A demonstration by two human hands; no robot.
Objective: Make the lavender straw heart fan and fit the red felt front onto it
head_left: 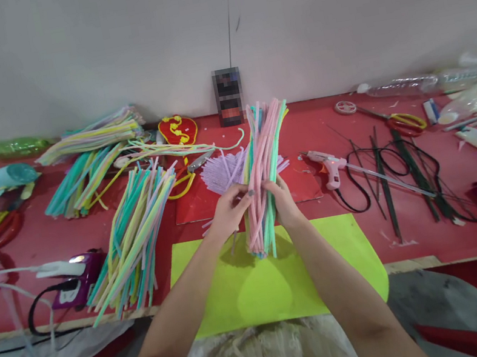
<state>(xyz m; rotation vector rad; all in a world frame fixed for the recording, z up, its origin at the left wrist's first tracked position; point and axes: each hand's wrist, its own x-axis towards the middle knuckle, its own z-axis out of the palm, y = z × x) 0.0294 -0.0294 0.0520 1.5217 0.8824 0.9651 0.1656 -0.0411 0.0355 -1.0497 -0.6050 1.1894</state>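
A thick bundle of pipe cleaners (263, 162), mostly pink with green, blue and a little yellow, stands tilted between my hands above a yellow-green sheet (262, 288). My left hand (233, 206) grips its left side, the thumb lying across the front. From the right, my right hand (282, 196) is closed round it, most of its fingers hidden behind the stems. Behind the bundle, a cluster of lilac pipe cleaners (221, 171) rests on a red board (305, 188).
Loose multicoloured pipe cleaners (134, 240) lie to the left, with another pile (92, 136) farther back. At right are a pink glue gun (333, 169) with its cord, scissors (401, 120) and dark stems (386, 189). A purple power box (78, 280) stands at left.
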